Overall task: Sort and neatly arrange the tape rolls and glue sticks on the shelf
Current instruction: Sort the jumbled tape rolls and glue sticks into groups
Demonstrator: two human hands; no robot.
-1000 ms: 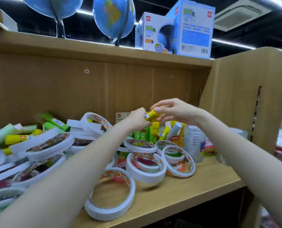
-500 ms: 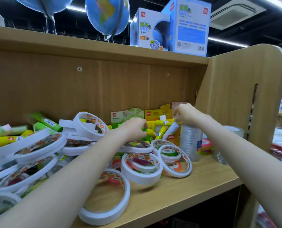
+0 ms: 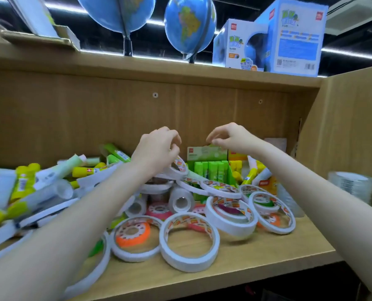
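Note:
Several white tape rolls (image 3: 189, 242) lie heaped on the wooden shelf (image 3: 256, 255), some with orange or pink small rolls inside. Loose yellow and green glue sticks (image 3: 84, 170) are piled at the left. More green glue sticks stand in a green display box (image 3: 211, 168) at the back, with a yellow box (image 3: 237, 157) beside it. My left hand (image 3: 157, 148) hovers with curled fingers over a tilted tape ring (image 3: 180, 166); whether it grips the ring is hidden. My right hand (image 3: 230, 137) hangs loosely curled above the green box and holds nothing.
The shelf's side wall (image 3: 350, 127) closes off the right end, with a stack of clear tape (image 3: 350, 185) in front of it. The board overhead carries two globes (image 3: 189, 25) and blue boxes (image 3: 295, 38).
My right hand has let go of the yellow glue stick at the yellow box and lifted back toward the middle. My left hand has risen from the tape pile. The view has shifted left.

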